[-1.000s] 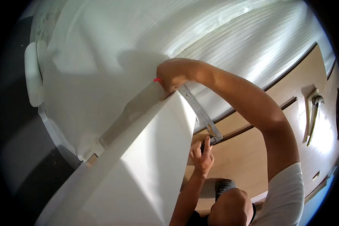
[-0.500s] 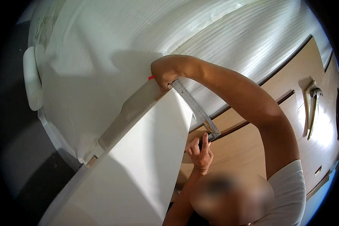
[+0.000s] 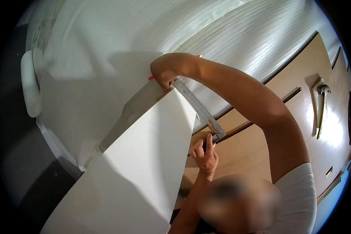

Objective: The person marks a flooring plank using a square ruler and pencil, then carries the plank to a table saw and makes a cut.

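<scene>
A metal try square (image 3: 199,104) lies at the far right corner of a white board (image 3: 148,156), its graduated blade slanting up to the left. My left hand (image 3: 205,156) is closed around the square's stock, with the index finger stretched along it. At the blade's far end, my right hand (image 3: 162,72) is bent over the board's tip, fingers curled against its edge. A thin red pencil (image 3: 151,78) is in that hand. One end pokes out left of it, and a red tip shows beyond my wrist; its middle is hidden.
Pale foam underlay (image 3: 93,97) covers the floor beyond the board, with a white roll (image 3: 30,84) at far left. Wood-coloured planks (image 3: 241,156) lie on the right. A hammer-like tool (image 3: 323,90) rests on them beside a pale bar. Dark floor (image 3: 46,156) borders the left.
The board and square have shifted slightly up and left in view. The board now covers the brown notch seen at its left side. The pencil's second end has come into sight.
</scene>
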### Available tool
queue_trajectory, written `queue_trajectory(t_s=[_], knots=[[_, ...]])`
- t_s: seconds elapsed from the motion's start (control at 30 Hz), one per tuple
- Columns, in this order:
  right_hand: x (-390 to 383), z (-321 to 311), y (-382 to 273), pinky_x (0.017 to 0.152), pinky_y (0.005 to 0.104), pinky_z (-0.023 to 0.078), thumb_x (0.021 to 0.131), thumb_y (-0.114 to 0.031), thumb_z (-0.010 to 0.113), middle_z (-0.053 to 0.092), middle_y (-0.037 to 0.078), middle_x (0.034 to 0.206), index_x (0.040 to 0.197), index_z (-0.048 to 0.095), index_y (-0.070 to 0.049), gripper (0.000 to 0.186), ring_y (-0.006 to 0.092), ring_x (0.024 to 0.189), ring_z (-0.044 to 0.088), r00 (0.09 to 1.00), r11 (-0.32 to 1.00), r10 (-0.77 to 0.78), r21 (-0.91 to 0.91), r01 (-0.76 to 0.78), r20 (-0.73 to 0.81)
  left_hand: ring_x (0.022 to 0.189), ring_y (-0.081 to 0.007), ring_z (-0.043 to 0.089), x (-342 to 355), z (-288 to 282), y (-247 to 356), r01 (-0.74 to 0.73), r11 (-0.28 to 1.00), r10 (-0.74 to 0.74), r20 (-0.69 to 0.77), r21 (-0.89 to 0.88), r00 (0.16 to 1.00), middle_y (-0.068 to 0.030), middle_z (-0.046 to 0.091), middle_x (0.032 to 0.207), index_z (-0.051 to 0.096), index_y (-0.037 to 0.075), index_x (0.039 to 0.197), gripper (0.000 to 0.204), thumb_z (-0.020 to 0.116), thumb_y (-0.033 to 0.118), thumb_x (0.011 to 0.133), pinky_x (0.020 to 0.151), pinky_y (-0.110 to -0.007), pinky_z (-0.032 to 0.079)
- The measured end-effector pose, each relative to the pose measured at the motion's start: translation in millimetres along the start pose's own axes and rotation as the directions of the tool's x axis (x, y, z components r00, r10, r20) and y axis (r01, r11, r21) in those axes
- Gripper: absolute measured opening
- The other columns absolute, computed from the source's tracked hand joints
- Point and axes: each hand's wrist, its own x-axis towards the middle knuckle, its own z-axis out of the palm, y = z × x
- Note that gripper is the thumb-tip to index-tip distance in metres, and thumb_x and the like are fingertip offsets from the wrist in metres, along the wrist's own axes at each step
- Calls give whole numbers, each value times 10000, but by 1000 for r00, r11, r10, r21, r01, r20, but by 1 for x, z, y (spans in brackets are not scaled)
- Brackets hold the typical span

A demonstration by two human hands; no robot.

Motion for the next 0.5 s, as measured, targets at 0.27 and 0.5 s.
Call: queue_trajectory(t_s=[0.27, 0.5], knots=[[-2, 0, -5, 551, 413, 405, 631, -155, 780, 567, 58, 599, 600, 643, -35, 185, 224, 570, 485, 1000, 998, -28, -61, 28, 8, 1074, -302, 495, -3, 2, -2, -13, 1000, 13, -25, 15, 1000, -116, 528, 1232, 661, 166, 1331, 439, 701, 135, 895, 945, -459, 382], [-4, -3, -27, 544, 433, 422, 648, -104, 792, 571, 105, 588, 612, 675, 4, 164, 262, 568, 521, 997, 981, 71, -183, -66, 23, 1065, -300, 490, 0, 0, 1, -2, 1000, 2, -2, 23, 1000, -121, 526, 1224, 662, 135, 1318, 417, 689, 116, 902, 941, -460, 376]])
